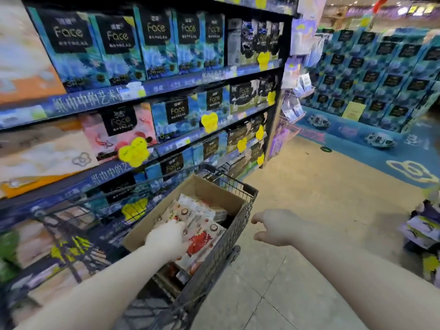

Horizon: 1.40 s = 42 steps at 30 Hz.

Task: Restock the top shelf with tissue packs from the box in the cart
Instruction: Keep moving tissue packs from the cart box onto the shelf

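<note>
Low in the middle of the frame, the left hand [167,239] is laid on the red and white tissue packs [202,236] in the brown cardboard box [214,194] in the black wire cart [229,234]; its grip cannot be told. The right hand [273,226] is held loose, empty, farther right.

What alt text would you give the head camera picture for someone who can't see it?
A person's left hand reaches onto tissue packs in a cardboard box inside a wire shopping cart, while the right hand hovers open beside the cart. To the left stand shelves of blue tissue packs.
</note>
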Each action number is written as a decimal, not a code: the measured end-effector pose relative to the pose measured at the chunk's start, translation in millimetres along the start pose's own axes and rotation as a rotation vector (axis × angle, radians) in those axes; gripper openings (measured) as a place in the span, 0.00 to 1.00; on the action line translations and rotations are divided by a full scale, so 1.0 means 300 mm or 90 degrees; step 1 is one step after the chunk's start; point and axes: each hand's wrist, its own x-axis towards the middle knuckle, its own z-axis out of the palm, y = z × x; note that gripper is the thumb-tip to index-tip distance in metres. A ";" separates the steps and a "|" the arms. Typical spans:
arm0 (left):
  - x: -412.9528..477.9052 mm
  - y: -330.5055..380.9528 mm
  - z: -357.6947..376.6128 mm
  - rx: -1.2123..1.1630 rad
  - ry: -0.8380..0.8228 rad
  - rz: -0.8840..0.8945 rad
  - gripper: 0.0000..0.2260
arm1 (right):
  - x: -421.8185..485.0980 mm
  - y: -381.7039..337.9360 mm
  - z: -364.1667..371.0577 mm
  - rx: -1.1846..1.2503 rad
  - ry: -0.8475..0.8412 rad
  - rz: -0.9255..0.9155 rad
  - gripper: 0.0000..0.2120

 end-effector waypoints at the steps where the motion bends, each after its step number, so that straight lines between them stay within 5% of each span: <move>1: 0.018 -0.006 0.020 -0.009 -0.005 -0.030 0.13 | 0.050 0.024 0.002 0.003 -0.008 -0.023 0.25; 10: 0.107 0.082 0.131 -0.141 -0.041 -0.260 0.21 | 0.506 0.250 0.021 0.040 -0.099 -0.144 0.25; 20: 0.154 0.017 0.263 -0.311 -0.075 -0.492 0.23 | 0.861 0.124 0.101 0.010 -0.195 -0.265 0.24; 34: 0.401 -0.191 0.512 -0.616 -0.220 -0.596 0.28 | 1.209 -0.023 0.314 0.099 -0.324 -0.120 0.21; 42: 0.508 -0.187 0.650 -0.820 -0.170 -0.703 0.23 | 1.336 -0.008 0.495 0.159 -0.400 -0.069 0.19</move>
